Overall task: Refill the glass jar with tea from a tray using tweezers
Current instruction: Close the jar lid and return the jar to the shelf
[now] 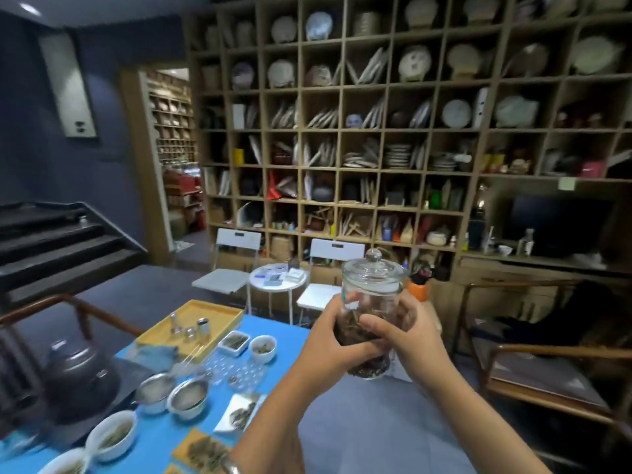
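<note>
1 glass jar [371, 302] — lid on — gripped by 2 hands: left hand [337, 333], right hand [407, 331].

The jar [371, 302] is clear, glossy glass with a glass knobbed lid [373, 268]; the tea [355, 331] inside looks dark, dry and wiry. The tabletop [164, 436] has a smooth, matt blue covering. Two strainers [178, 393] on it are shiny metal with fine mesh. The kettle [80, 378] is dark with a dull sheen. The bowls [111, 436] look like glossy white ceramic. The far tray [219, 311] is smooth yellow wood, the shelves [342, 131] matt pale wood.
</note>
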Available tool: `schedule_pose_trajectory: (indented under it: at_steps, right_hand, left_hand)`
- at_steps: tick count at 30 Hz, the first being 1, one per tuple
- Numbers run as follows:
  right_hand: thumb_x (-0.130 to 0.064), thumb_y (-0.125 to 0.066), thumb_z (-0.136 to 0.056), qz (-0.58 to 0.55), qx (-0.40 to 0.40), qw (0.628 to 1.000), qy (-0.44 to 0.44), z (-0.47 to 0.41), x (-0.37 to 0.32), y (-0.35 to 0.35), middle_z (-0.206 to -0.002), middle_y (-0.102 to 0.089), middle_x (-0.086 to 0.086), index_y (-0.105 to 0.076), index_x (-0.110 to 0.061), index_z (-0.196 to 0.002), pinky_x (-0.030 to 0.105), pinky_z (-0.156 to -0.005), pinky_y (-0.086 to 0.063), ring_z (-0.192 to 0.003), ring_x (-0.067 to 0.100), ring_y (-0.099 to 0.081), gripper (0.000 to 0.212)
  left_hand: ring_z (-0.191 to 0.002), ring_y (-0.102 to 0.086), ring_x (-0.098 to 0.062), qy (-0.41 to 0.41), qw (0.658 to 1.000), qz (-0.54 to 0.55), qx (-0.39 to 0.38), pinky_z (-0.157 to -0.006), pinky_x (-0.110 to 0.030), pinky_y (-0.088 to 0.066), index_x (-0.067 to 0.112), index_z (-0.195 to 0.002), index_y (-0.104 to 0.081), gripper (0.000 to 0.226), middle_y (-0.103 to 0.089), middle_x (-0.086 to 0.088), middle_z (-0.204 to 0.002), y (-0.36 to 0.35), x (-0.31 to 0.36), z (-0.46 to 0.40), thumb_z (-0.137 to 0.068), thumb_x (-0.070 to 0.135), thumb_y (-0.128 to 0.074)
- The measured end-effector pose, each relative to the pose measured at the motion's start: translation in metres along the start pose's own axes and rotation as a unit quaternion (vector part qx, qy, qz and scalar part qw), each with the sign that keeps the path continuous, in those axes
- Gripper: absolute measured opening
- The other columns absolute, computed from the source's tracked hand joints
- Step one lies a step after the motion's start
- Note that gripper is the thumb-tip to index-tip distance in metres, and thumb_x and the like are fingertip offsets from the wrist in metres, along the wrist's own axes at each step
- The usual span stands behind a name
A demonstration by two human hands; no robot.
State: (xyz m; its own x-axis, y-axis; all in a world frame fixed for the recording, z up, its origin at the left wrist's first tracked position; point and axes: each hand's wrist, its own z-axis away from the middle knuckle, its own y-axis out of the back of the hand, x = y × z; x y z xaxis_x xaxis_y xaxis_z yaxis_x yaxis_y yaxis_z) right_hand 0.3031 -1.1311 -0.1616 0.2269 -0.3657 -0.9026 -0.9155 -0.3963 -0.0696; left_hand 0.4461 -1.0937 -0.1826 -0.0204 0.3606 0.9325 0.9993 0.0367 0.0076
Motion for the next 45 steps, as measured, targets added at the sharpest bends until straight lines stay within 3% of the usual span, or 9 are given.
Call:
schedule_pose_trajectory:
  at_steps: [6,12,17,22,25,32,38,42,45]
  right_hand:
    - [-0.007,-0.081,-0.071,0.032,0.047,0.998,0.003,-0.069,0.007,0.098,-0.102,-0.074,0.008,-0.063,-0.010,-0.110,0.029,-0.074,-0.058,-0.097,0.022,-0.070,0.043]
    - [-0.004,-0.076,-0.075,0.036,0.084,0.996,0.010,-0.165,0.054,0.167,-0.107,-0.072,0.011,-0.061,-0.006,-0.115,0.038,-0.085,-0.057,-0.102,0.024,-0.068,0.042]
    - [-0.012,-0.080,-0.069,0.041,0.086,0.995,0.017,-0.280,0.095,0.213,-0.109,-0.072,0.010,-0.060,-0.006,-0.117,0.029,-0.080,-0.056,-0.103,0.022,-0.068,0.053]
    - [-0.019,-0.080,-0.067,0.054,0.085,0.995,0.015,-0.401,0.121,0.254,-0.109,-0.073,0.002,-0.061,-0.018,-0.116,0.025,-0.078,-0.056,-0.102,0.017,-0.068,0.053]
    - [-0.017,-0.078,-0.067,0.050,0.090,0.995,0.016,-0.466,0.141,0.280,-0.107,-0.073,0.001,-0.061,-0.018,-0.114,0.022,-0.075,-0.056,-0.099,0.016,-0.069,0.050]
    - [-0.022,-0.080,-0.062,0.044,0.091,0.994,0.027,-0.619,0.215,0.350,-0.105,-0.073,0.007,-0.062,-0.013,-0.112,0.037,-0.082,-0.057,-0.100,0.022,-0.069,0.053]
    - [-0.029,-0.084,-0.058,0.017,0.062,0.997,0.039,-0.773,0.265,0.416,-0.105,-0.074,0.006,-0.067,-0.018,-0.108,0.026,-0.076,-0.056,-0.099,0.020,-0.070,0.054]
    - [-0.030,-0.085,-0.056,0.010,0.048,0.998,0.030,-0.875,0.293,0.450,-0.103,-0.074,0.007,-0.068,-0.016,-0.107,0.027,-0.073,-0.057,-0.097,0.022,-0.070,0.055]
    - [-0.024,-0.085,-0.059,0.008,0.037,0.999,0.022,-0.939,0.318,0.467,-0.102,-0.074,0.010,-0.066,-0.011,-0.109,0.029,-0.073,-0.058,-0.097,0.024,-0.070,0.055]
  left_hand:
    - [-0.109,-0.068,-0.015,0.007,0.998,0.020,-0.057,-0.082,-0.025,-0.056,0.034,-0.124,-0.057,0.065,-0.071,0.003,-0.117,-0.066,-0.031,-0.115,-0.067,0.023,-0.087]
    - [-0.108,-0.068,-0.014,-0.007,0.996,0.013,-0.084,-0.079,-0.024,-0.056,0.045,-0.116,-0.062,0.062,-0.069,0.001,-0.119,-0.090,-0.084,-0.240,-0.061,0.032,-0.088]
    - [-0.105,-0.067,-0.003,-0.028,0.991,-0.004,-0.129,-0.078,-0.017,-0.054,0.054,-0.112,-0.059,0.058,-0.069,0.020,-0.114,-0.080,-0.125,-0.370,-0.066,0.035,-0.087]
    - [-0.113,-0.065,-0.014,-0.025,0.988,-0.010,-0.152,-0.089,-0.032,-0.056,0.044,-0.123,-0.055,0.067,-0.068,0.010,-0.120,-0.071,-0.153,-0.504,-0.066,0.036,-0.089]
    - [-0.115,-0.063,-0.014,-0.024,0.986,-0.019,-0.164,-0.089,-0.032,-0.056,0.043,-0.128,-0.052,0.072,-0.066,0.009,-0.123,-0.070,-0.175,-0.577,-0.067,0.039,-0.088]
    - [-0.108,-0.065,-0.005,-0.027,0.989,-0.035,-0.139,-0.080,-0.022,-0.056,0.048,-0.118,-0.056,0.064,-0.067,0.022,-0.113,-0.078,-0.242,-0.739,-0.063,0.039,-0.087]
    - [-0.106,-0.064,0.002,-0.036,0.992,-0.034,-0.115,-0.079,-0.016,-0.054,0.040,-0.129,-0.051,0.077,-0.065,0.028,-0.114,-0.083,-0.285,-0.899,-0.062,0.037,-0.088]
    - [-0.108,-0.064,0.000,-0.041,0.994,-0.049,-0.084,-0.085,-0.021,-0.054,0.057,-0.112,-0.058,0.065,-0.066,0.026,-0.113,-0.075,-0.306,-1.000,-0.057,0.044,-0.089]
    - [-0.109,-0.064,-0.003,-0.040,0.994,-0.055,-0.086,-0.088,-0.025,-0.055,0.058,-0.109,-0.057,0.059,-0.067,0.023,-0.115,-0.066,-0.325,-1.062,-0.062,0.044,-0.089]
